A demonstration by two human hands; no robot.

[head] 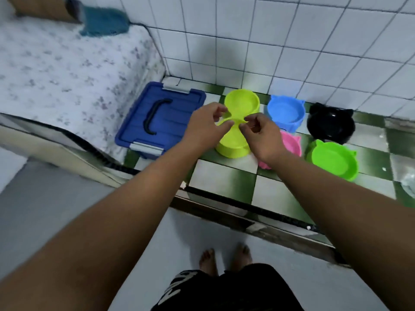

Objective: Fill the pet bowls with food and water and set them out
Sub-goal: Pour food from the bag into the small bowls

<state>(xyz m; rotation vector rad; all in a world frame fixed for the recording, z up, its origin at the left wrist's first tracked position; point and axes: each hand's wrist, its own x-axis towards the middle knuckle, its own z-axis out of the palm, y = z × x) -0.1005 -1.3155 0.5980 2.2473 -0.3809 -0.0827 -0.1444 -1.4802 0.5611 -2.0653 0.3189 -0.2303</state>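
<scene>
A yellow-green double pet bowl stands on the green-and-white checkered ledge. My left hand and my right hand both pinch its narrow middle bridge from either side. Its near bowl is partly hidden under my hands. To the right sit a blue bowl, a black bowl, a pink bowl half hidden behind my right wrist, and a green bowl. All the bowls that I can see into look empty.
A blue lidded storage box with a black handle stands left of the bowls. A floral-covered surface lies further left. White tiled wall rises behind the ledge. A clear object shows at the right edge. My bare feet stand on grey floor.
</scene>
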